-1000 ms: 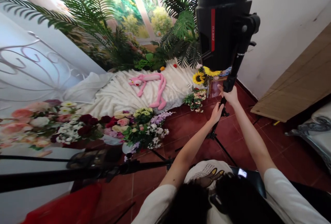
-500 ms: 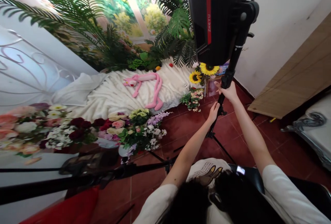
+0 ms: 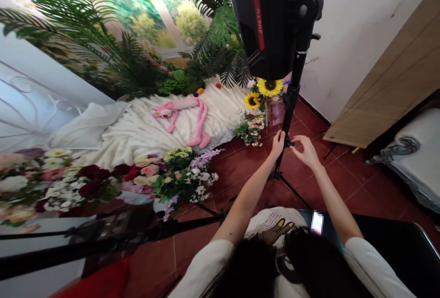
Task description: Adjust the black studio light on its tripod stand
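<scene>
A black studio light (image 3: 271,23) with a red stripe sits atop a black light stand (image 3: 291,101). My left hand (image 3: 277,144) is wrapped round the lower part of its pole. Beside it, my right hand (image 3: 306,152) has its thumb and forefinger curved to a small black knob (image 3: 288,142) on the pole. The fingertips seem to pinch the knob, though their contact is small in view. Below my hands, the legs of the stand (image 3: 294,190) spread over the red floor tiles.
A pink plush toy (image 3: 195,105) lies on a white blanket (image 3: 137,128) at left. Artificial flowers (image 3: 172,174) line its front, palm leaves its back. Another black stand (image 3: 137,240) crosses the lower left. A wooden panel (image 3: 364,105) and a carved white seat (image 3: 422,151) are at right.
My right hand has left the upper pole and come down to the knob. My left hand still holds the pole. The whole view has shifted slightly.
</scene>
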Available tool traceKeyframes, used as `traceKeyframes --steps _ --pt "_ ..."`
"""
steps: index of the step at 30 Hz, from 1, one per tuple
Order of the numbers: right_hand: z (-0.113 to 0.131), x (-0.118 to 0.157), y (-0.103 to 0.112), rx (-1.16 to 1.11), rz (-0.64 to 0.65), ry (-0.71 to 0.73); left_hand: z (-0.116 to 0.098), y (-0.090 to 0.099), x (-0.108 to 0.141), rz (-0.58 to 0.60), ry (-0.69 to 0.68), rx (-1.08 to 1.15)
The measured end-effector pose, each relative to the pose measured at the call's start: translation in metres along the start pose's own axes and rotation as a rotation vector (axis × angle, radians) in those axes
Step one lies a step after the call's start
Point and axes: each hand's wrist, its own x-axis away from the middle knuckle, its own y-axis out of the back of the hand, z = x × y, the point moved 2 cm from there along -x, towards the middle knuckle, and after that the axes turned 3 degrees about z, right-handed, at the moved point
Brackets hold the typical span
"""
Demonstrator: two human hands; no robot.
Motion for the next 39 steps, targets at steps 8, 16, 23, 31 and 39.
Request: traceKeyframes --steps 8,16,23,31,39 --pt "-0.041 0.012 -0.028 -0.321 -0.228 -0.277 -0.003 0.000 0.001 0.025 0.003 -0.025" --pt "-0.037 -0.008 -0.039 -0.878 -0.308 -0.877 -0.009 0.000 0.000 0.032 0.005 -0.028" --pt "-0.037 -0.007 -0.035 -0.861 -0.231 -0.867 -0.005 0.002 -0.004 0.055 -0.038 -0.052" --pt "-0.035 0.010 -0.027 0.398 -0.129 -0.229 -0.007 0.002 -0.003 0.073 -0.058 -0.051" --pt "-0.028 -0.002 -0.019 0.619 -0.113 -0.235 -0.003 0.003 -0.004 0.060 -0.061 -0.099"
